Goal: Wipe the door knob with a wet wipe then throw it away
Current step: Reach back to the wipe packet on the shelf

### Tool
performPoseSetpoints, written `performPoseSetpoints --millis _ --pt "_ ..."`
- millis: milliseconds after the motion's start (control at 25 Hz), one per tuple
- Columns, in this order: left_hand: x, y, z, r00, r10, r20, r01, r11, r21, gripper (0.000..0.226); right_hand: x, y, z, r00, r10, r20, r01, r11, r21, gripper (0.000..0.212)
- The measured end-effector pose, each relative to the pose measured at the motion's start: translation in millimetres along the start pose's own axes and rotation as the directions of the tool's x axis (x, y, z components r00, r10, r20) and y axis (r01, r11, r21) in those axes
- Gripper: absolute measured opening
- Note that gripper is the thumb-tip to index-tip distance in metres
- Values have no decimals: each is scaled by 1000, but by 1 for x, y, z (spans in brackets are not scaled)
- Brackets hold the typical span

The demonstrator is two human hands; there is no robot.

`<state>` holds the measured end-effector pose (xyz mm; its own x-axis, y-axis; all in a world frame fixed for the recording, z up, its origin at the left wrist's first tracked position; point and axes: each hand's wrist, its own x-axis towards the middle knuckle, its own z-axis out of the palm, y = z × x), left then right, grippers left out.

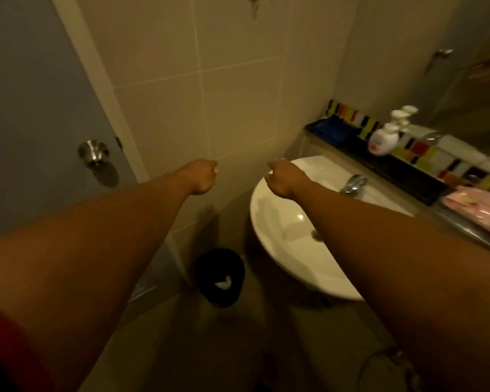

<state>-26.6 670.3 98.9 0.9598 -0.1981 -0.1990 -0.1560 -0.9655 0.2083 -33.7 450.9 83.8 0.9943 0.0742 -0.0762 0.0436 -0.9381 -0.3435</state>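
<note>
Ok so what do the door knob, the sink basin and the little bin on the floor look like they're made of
Door knob: metal, brushed or satin silver, with soft highlights. Sink basin: probably glazed white ceramic, glossy with sharp reflections. Bin: dark and matte, possibly plastic; too dim to be sure.

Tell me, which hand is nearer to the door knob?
Left. The left hand, a closed fist, hangs just right of the door knob and a little lower. The right hand, also a fist, is farther right, over the sink.
</note>
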Motion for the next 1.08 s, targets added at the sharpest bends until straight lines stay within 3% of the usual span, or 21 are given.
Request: performPoseSetpoints --millis 320,440,560,800,1080 --pt "31 209 -50 942 318 -105 -312 948 68 48 -63 146 -133 960 182 -214 -195 980 -40 43" --pt "54 295 -44 909 408 -87 -403 912 70 42 -91 218 -168 920 289 -267 -304 953 -16 34" --pt "74 381 -26 861 503 -78 -500 864 60 37 -116 293 -190 856 406 -319 -430 903 -6 43" --pt "88 511 25 765 644 9 -644 765 16 41 -167 409 -203 760 558 -332 -586 810 19 43" --pt "127 589 74 699 703 131 -702 709 -64 38 -160 491 -176 697 662 -275 -668 739 89 36"
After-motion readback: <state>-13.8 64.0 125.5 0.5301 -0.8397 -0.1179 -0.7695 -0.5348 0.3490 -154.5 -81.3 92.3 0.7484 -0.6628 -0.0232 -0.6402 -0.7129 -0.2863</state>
